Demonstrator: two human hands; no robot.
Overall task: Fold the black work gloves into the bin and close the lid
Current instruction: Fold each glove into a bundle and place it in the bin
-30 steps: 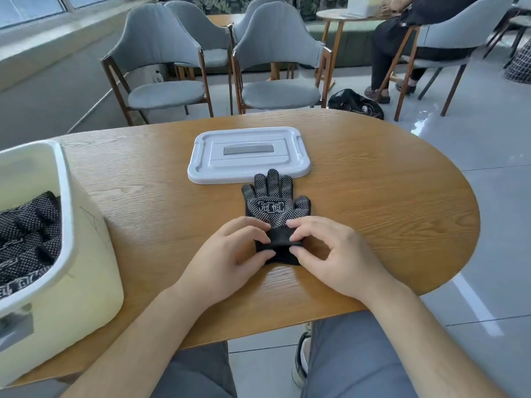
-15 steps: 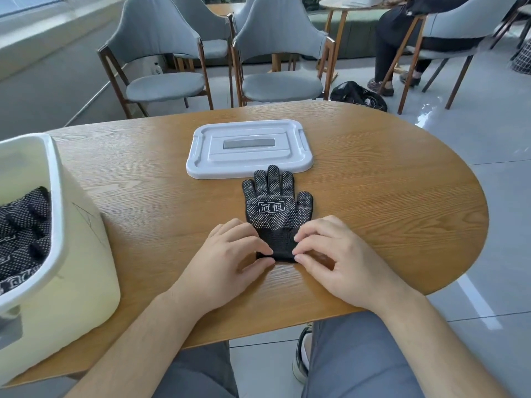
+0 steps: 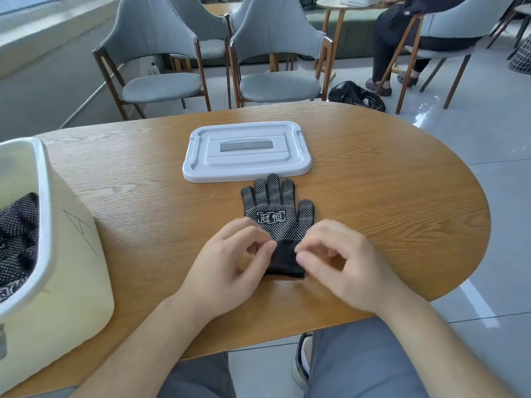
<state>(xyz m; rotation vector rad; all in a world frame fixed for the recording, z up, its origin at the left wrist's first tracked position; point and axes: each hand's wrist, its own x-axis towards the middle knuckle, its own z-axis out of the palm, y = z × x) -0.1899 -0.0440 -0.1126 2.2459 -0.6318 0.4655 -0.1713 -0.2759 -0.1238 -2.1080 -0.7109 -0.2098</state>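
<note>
A wooden oval table (image 3: 373, 196) fills the middle. Beyond it, at 11 and 12 o'clock, grey padded chairs (image 3: 275, 47) stand close together on brown wooden legs. At 1 o'clock a person (image 3: 402, 33) in dark clothes sits on another grey chair (image 3: 454, 18) beside a small round table (image 3: 339, 4). A black bag (image 3: 356, 96) lies on the floor (image 3: 511, 254) there. The floor is pale, glossy grey tile that catches daylight at 2 o'clock. A pale window ledge (image 3: 43, 38) runs along 10 o'clock.
</note>
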